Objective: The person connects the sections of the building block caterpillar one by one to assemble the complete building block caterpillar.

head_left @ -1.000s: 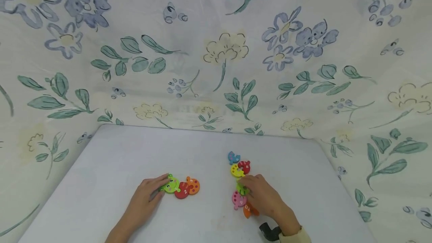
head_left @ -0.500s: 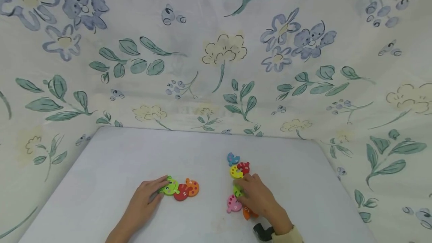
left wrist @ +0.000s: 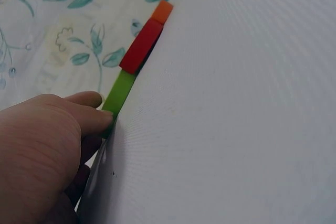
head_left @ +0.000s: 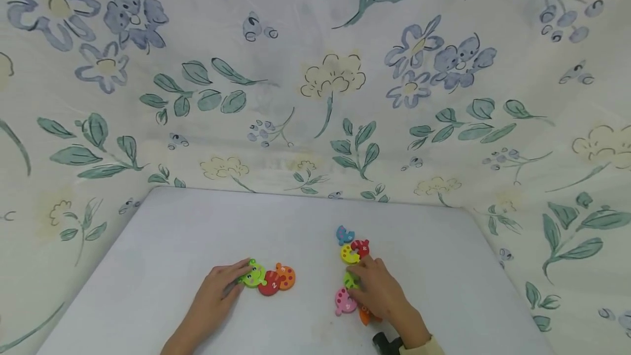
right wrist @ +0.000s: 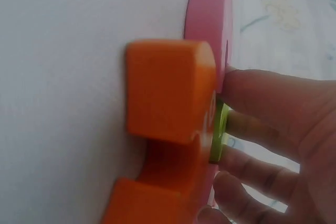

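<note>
In the head view my left hand (head_left: 217, 292) holds a green smiling caterpillar-head puzzle piece (head_left: 253, 276) at its outer edge, flat on the white table. A red piece marked 2 (head_left: 269, 284) and an orange spotted piece (head_left: 286, 277) join onto that head in a row. My right hand (head_left: 382, 289) pinches a green puzzle piece (head_left: 350, 280) between thumb and fingers, covering part of it. By the thumb lies a pink spotted piece (head_left: 345, 301). Partly under the hand is an orange piece (head_left: 365, 315), large in the right wrist view.
Beyond the right hand lie a yellow piece (head_left: 349, 255), a red piece (head_left: 362, 246) and a blue piece (head_left: 344, 235). A black object (head_left: 386, 344) is at the right wrist. The white table (head_left: 236, 218) ends at a flower-patterned cloth (head_left: 276, 86).
My right hand has shifted slightly left with the green piece. The pink piece has moved a little left and nearer to me. The left hand stays on the caterpillar head.
</note>
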A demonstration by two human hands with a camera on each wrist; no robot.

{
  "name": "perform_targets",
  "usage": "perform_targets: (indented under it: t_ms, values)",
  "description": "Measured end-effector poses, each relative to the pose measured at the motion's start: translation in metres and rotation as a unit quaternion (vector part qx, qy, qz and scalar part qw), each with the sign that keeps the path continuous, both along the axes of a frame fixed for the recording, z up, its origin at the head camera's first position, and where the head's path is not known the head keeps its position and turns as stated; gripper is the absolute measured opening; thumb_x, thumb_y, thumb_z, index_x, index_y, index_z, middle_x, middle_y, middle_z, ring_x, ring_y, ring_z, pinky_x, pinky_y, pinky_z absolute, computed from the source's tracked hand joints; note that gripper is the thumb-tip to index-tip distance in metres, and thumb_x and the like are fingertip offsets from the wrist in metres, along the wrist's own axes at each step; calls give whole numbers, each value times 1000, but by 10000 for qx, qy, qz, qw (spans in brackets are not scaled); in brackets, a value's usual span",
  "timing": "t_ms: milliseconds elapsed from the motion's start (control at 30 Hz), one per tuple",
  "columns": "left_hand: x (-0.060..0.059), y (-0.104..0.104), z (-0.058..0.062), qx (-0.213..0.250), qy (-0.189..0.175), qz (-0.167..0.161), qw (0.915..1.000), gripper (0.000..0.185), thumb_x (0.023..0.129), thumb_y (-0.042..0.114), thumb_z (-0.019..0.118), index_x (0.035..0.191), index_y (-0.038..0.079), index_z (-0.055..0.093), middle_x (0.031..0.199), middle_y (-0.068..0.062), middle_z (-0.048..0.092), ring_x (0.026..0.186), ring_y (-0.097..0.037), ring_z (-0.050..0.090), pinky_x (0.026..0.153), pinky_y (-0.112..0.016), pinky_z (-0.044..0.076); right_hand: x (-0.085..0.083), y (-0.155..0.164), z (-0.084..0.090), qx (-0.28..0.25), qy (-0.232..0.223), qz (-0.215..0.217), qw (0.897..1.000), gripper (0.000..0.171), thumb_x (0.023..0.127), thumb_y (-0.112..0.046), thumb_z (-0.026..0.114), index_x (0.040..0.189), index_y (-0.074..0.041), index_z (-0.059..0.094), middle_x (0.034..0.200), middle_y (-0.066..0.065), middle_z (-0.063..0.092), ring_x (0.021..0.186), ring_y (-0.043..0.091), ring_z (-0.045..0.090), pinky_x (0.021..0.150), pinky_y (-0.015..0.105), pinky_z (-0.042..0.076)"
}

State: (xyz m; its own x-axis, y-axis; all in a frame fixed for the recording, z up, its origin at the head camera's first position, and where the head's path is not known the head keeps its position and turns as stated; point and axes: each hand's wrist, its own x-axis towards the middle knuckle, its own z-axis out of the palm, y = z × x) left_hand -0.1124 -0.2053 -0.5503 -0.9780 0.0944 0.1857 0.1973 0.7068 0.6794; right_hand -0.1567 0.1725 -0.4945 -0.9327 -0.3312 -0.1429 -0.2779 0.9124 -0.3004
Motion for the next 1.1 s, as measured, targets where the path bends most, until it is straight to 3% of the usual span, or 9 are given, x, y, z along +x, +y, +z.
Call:
perform_targets:
  t_ms: [367, 667, 800, 1100]
  values:
    - [1, 2, 1, 56, 106, 16, 9999, 43, 95, 1, 73, 133, 22, 72, 149, 8, 59, 126, -23, 56, 105, -56, 49, 0, 11, 1, -617, -340, 164, 9974, 49, 92, -26, 78, 138, -13, 69, 117, 3, 57, 103, 19, 49, 86, 40, 58]
    - [1, 1, 1, 79, 63, 16, 9999, 42, 96, 2, 72, 134, 21, 72, 149, 8, 60, 127, -24, 56, 106, -56, 49, -2, 9, -2, -532, -246, 73, 9983, 50, 93, -33, 80, 139, -15, 69, 113, 2, 57, 98, 18, 50, 82, 36, 56]
    - [-1, 0, 0, 91, 218, -33, 9997, 42, 96, 1, 72, 133, 20, 72, 149, 6, 60, 127, -25, 55, 106, -57, 48, -3, 11, -3, -615, -152, 65, 9980, 49, 93, -34, 79, 138, -15, 69, 117, 3, 59, 100, 18, 51, 85, 38, 57]
    - [-1, -1, 0, 118, 3, -27, 9999, 42, 99, 4, 70, 136, 23, 71, 150, 9, 58, 129, -26, 54, 107, -59, 46, 3, 19, -6, -1515, -80, -93, 9884, 35, 102, -12, 66, 138, -10, 66, 128, 3, 65, 116, 23, 59, 102, 47, 55]
